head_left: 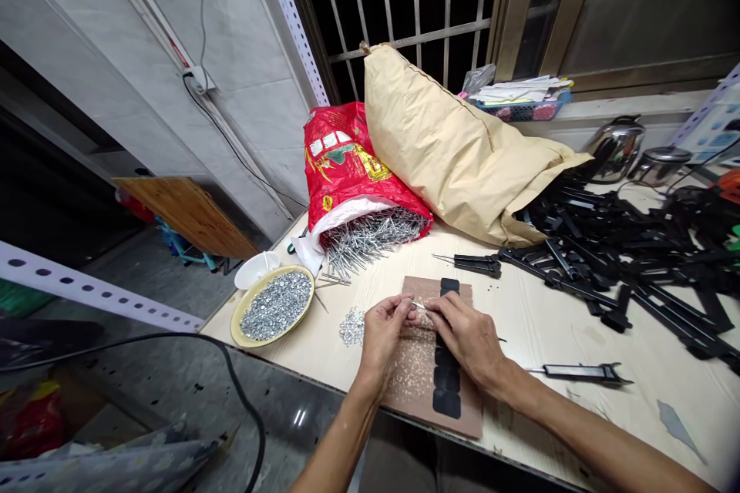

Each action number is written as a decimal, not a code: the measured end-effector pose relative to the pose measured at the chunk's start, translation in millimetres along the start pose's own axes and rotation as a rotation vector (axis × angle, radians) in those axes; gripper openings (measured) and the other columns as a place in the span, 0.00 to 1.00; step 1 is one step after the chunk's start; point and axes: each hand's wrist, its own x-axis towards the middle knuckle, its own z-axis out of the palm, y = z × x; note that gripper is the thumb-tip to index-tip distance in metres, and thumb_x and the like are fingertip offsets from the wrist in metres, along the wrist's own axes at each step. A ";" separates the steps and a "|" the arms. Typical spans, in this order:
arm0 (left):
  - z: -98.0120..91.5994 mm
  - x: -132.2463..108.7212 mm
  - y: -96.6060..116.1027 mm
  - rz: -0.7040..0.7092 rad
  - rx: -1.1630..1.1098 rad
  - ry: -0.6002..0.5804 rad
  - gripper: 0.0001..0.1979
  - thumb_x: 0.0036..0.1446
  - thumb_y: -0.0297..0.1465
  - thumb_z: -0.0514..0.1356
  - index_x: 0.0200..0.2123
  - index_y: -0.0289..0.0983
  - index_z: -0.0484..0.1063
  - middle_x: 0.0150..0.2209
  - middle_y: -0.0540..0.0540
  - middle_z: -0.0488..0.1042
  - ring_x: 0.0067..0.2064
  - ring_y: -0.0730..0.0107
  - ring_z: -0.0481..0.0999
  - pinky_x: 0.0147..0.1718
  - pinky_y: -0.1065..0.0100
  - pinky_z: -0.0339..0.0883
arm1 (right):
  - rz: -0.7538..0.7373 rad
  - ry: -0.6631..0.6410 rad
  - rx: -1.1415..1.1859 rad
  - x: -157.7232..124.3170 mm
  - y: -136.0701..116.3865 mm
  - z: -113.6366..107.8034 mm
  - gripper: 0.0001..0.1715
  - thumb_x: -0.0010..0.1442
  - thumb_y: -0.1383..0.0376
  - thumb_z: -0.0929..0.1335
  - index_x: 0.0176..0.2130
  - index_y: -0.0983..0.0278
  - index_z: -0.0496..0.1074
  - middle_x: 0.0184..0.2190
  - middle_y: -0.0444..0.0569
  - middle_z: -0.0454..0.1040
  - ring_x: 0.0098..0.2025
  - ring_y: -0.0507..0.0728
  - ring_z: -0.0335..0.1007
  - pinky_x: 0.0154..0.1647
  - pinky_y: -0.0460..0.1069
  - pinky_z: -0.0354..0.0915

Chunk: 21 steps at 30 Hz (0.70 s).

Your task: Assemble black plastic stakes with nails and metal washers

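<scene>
Thin metallic piece (419, 306) just above brown board (408, 393), pinched between fingertips of left hand (386, 330) and right hand (462, 333). Black pads (446, 379) lined up on board. Leftward, yellow bowl (237, 330); beyond, red bag (347, 166) spilling metal pins (359, 243); rightward, heaped black parts (613, 296).

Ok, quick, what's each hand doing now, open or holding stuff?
Left hand: closed, fingertips pinched together; what's between them is too small to tell.
Right hand: closed, fingertips pinching a thin pale piece.
</scene>
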 end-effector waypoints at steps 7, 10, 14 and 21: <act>3.3 -0.6 0.6 0.049 0.082 -0.003 0.15 0.45 0.36 0.66 0.35 0.32 0.75 0.24 0.50 0.74 0.26 0.75 0.73 0.29 0.73 0.69 | -0.026 0.072 -0.120 1.4 0.5 3.0 0.11 0.66 0.63 0.59 0.41 0.61 0.68 0.33 0.45 0.70 0.33 0.52 0.68 0.29 0.46 0.56; 3.5 -1.2 -0.2 0.053 0.103 -0.002 0.14 0.46 0.36 0.66 0.35 0.32 0.75 0.25 0.50 0.73 0.26 0.75 0.73 0.28 0.74 0.69 | -0.050 0.094 -0.172 2.0 0.7 2.8 0.11 0.66 0.63 0.59 0.39 0.62 0.69 0.32 0.46 0.70 0.32 0.52 0.67 0.30 0.46 0.55; 2.7 -0.7 -3.0 0.082 0.138 0.002 0.14 0.48 0.36 0.64 0.35 0.32 0.74 0.24 0.50 0.73 0.26 0.75 0.73 0.28 0.74 0.68 | -0.060 0.102 -0.194 2.9 0.9 3.8 0.13 0.66 0.63 0.58 0.38 0.62 0.69 0.31 0.45 0.70 0.30 0.51 0.66 0.29 0.46 0.55; 2.4 -1.3 -6.9 0.088 0.123 -0.014 0.13 0.49 0.36 0.64 0.35 0.32 0.73 0.25 0.49 0.73 0.26 0.74 0.73 0.29 0.73 0.68 | -0.097 0.120 -0.245 4.6 2.3 5.7 0.14 0.67 0.63 0.58 0.36 0.62 0.69 0.30 0.45 0.69 0.29 0.51 0.66 0.26 0.46 0.54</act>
